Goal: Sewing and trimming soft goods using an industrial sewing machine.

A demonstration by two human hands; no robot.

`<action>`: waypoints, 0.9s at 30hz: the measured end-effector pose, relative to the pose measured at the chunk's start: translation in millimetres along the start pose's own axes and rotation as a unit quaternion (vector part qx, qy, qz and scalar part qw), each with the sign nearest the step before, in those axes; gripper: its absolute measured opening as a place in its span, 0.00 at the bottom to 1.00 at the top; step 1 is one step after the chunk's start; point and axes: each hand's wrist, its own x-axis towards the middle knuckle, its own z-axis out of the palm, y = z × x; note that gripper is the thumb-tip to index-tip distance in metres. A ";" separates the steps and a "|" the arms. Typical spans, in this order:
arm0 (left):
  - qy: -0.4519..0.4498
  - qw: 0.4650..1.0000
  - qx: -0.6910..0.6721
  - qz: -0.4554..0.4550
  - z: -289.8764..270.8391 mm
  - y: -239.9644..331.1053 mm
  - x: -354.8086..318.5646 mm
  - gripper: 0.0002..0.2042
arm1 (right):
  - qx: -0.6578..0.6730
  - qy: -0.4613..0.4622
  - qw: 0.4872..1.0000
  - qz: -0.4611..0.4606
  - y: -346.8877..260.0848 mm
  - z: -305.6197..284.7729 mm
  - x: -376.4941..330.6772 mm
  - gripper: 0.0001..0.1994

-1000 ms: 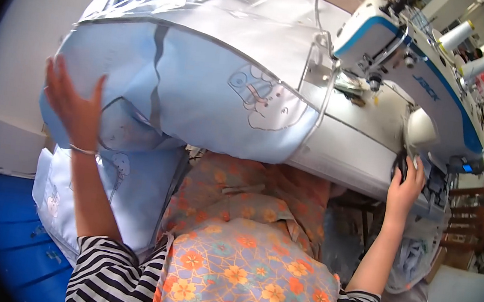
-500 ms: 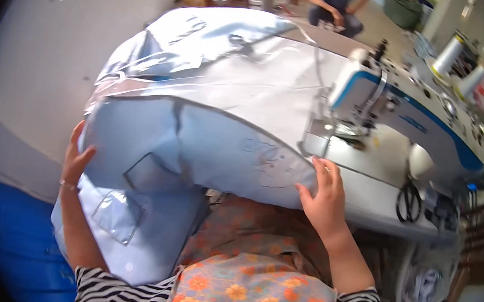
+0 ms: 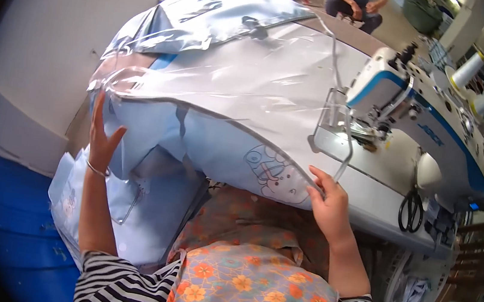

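A light blue fabric panel [image 3: 206, 146] with a printed cartoon figure hangs over the near edge of the sewing table, bordered by dark grey edging. Clear plastic film [image 3: 242, 100] spreads glossy and wrinkled behind that edging. At the panel's right end, my right hand [image 3: 330, 207] pinches the edge between thumb and fingers. My left hand [image 3: 104, 137] lies against the panel's left end, its fingers stretched upward and the thumb apart. The white and blue sewing machine [image 3: 421, 121] stands to the right, and a grey strip [image 3: 348, 146] loops past its needle area.
More blue fabric [image 3: 155, 219] hangs low beside my lap. Black scissors [image 3: 411, 211] lie at the table's right. Thread cones [image 3: 468, 70] stand behind the machine, and a white basket [image 3: 397, 291] sits below. A seated person [image 3: 356, 5] is at the far side.
My left hand has moved up and inward along the panel's left end. The right hand still grips the edge. The panel's left part sags into folds, and the whole view has shifted.
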 end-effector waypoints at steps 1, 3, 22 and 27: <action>-0.030 0.999 0.017 0.035 -8.8 16.3 15.8 0.41 | 0.036 -0.003 0.999 -0.007 1.0 -1.0 0.6 0.19; -0.098 0.990 0.097 0.032 -16.2 36.9 49.6 0.40 | 0.046 -0.016 0.999 -0.017 3.3 -0.1 1.2 0.19; 0.286 0.956 0.011 -0.064 -53.4 -10.2 167.4 0.14 | 0.194 -0.390 0.844 -0.312 -59.3 93.7 54.9 0.23; 0.213 0.962 -0.100 0.142 65.0 173.3 338.6 0.15 | 0.135 -0.395 0.881 -0.222 -86.0 106.3 97.1 0.19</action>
